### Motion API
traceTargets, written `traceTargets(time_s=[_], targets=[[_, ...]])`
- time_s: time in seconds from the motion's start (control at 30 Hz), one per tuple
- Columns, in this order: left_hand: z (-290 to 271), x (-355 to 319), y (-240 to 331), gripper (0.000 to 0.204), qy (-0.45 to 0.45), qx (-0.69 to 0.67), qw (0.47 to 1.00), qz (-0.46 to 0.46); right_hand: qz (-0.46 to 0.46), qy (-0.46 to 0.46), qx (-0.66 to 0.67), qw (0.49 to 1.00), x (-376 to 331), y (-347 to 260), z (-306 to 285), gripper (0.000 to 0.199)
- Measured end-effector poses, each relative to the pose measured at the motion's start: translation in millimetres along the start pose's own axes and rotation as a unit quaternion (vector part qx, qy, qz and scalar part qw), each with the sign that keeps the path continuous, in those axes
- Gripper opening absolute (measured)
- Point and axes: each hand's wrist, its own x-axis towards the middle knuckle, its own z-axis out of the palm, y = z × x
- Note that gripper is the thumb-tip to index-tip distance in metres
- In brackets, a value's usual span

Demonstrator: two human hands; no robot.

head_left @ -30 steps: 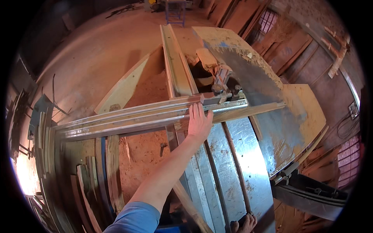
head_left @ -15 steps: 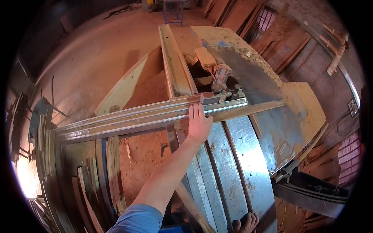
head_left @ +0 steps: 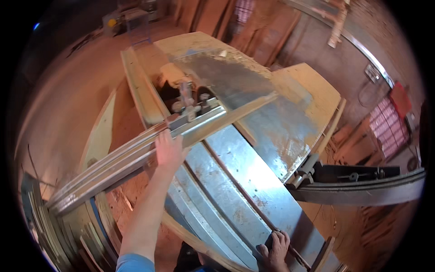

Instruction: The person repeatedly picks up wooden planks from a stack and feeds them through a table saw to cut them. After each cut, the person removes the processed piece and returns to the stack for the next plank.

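My left hand (head_left: 168, 148) is closed over a long wooden strip (head_left: 231, 117) and the metal fence (head_left: 106, 174) behind it. Its fingers reach over the fence's top, and the palm side lies against the strip. The strip runs along the fence and out to the right across the saw table. On the near part of the grooved metal saw table (head_left: 229, 170) rests my right hand (head_left: 276, 249), beside a dark slot. Its fingers are bent and stand apart from the thumb, with a dark patch between. A metal clamp-like stop (head_left: 186, 109) sits on the fence beyond my left hand.
Sawdust and offcuts lie on the far wooden top (head_left: 195, 43). A curved grey metal rail (head_left: 358, 194) juts out at the right. Several wooden strips (head_left: 50, 222) stand at the lower left. Boards (head_left: 267, 34) lean against the far wall, and a pale curved board (head_left: 99, 127) lies left.
The view has swung right, so the saw table and fence appear shifted left and tilted. My left hand stays on the strip and fence. More of my right hand shows on the table.
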Motion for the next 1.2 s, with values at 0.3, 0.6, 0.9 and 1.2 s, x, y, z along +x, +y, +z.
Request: traceTargets(time_s=[0.3, 0.6, 0.9, 1.2], targets=[[25, -1, 9, 0.062, 0.096, -0.007, 0.995, 0.012, 0.022, 0.000, -0.021, 1.000, -4, 3, 2, 0.068], [22, -1, 8, 0.059, 0.090, -0.001, 0.996, 0.013, 0.005, -0.002, 0.008, 1.000, -2, 9, -2, 0.069], [32, 0, 1, 0.063, 0.117, -0.001, 0.993, 0.023, 0.012, -0.004, 0.004, 1.000, -1, 7, 1, 0.070], [32, -2, 6, 0.056, 0.099, -0.010, 0.995, 0.012, 0.020, -0.024, 0.003, 0.999, -2, 8, -2, 0.069]])
